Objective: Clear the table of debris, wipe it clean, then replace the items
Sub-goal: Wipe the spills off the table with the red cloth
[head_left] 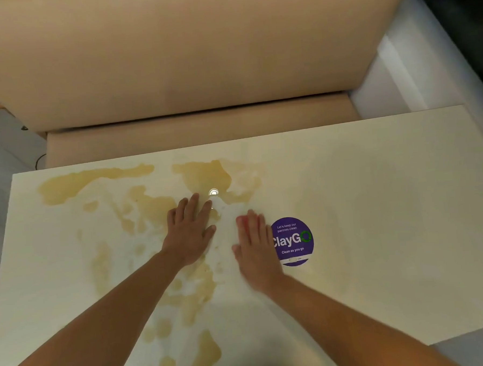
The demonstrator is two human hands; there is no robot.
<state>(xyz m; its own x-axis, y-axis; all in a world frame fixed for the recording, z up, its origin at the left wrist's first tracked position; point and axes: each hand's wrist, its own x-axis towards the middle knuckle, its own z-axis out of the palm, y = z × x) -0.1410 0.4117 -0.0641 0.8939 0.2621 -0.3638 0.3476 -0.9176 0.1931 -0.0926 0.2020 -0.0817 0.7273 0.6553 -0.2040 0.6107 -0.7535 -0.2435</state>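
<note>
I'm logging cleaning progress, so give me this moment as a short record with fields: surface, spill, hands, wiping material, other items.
surface: white rectangular table
spill: yellowish-brown liquid patches across the left and middle of the table, not yet wiped away
left hand: left hand flat, fingers straight, pressing on the table
right hand: right hand flat, blurred, beside the left
wiping material: a thin white sheet seems to lie under the hands; hard to tell
other items: round purple sticker right of the right hand

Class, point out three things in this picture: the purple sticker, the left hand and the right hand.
purple sticker [293,240]: head view, on its middle lettering.
left hand [189,233]: head view, on its back.
right hand [256,247]: head view, on its back.
</note>
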